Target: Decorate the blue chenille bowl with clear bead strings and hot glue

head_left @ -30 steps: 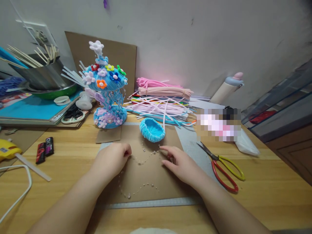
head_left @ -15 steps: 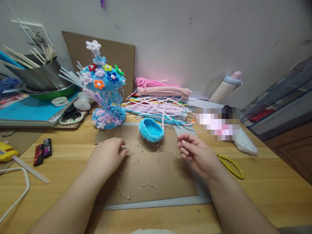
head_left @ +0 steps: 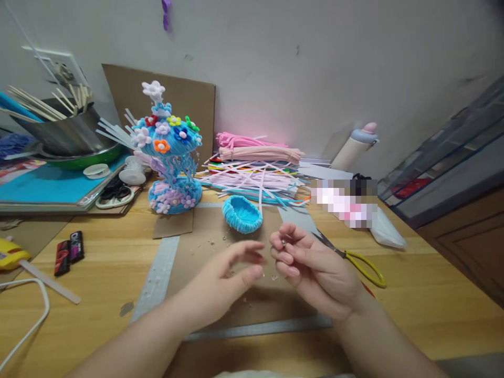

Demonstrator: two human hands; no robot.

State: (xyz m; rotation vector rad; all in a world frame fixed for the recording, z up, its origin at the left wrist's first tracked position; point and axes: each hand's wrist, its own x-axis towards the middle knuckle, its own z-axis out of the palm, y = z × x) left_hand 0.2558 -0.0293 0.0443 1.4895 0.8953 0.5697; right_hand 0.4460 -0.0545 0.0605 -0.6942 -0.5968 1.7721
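My right hand (head_left: pixel 315 265) pinches a small shiny bead (head_left: pixel 284 243) between thumb and fingertips. Below and left of it are a few clear beads (head_left: pixel 274 277), apparently on a fine thread; the thread itself hardly shows. My left hand (head_left: pixel 232 281) is just to the left, fingers curved and apart, with nothing visible in it. Behind both hands, a fuzzy light-blue cup (head_left: pixel 242 214) rests tilted on the cardboard sheet (head_left: pixel 205 294), its hollow toward me. More tiny beads (head_left: pixel 211 242) are near the cup's left side.
A blue flower-covered pipe-cleaner piece (head_left: pixel 169 142) stands at back left. Bundled pipe cleaners (head_left: pixel 255 173) lie behind the cup. Yellow-handled scissors (head_left: pixel 364 265) are beside my right hand. At left are a glue gun (head_left: pixel 11 254), black scissors (head_left: pixel 114 194) and a metal pot (head_left: pixel 59 126).
Both hands have come closer together over the cardboard, my left moving right. The beaded strand that lay curved on the cardboard's front has left that spot. The view has shifted slightly.
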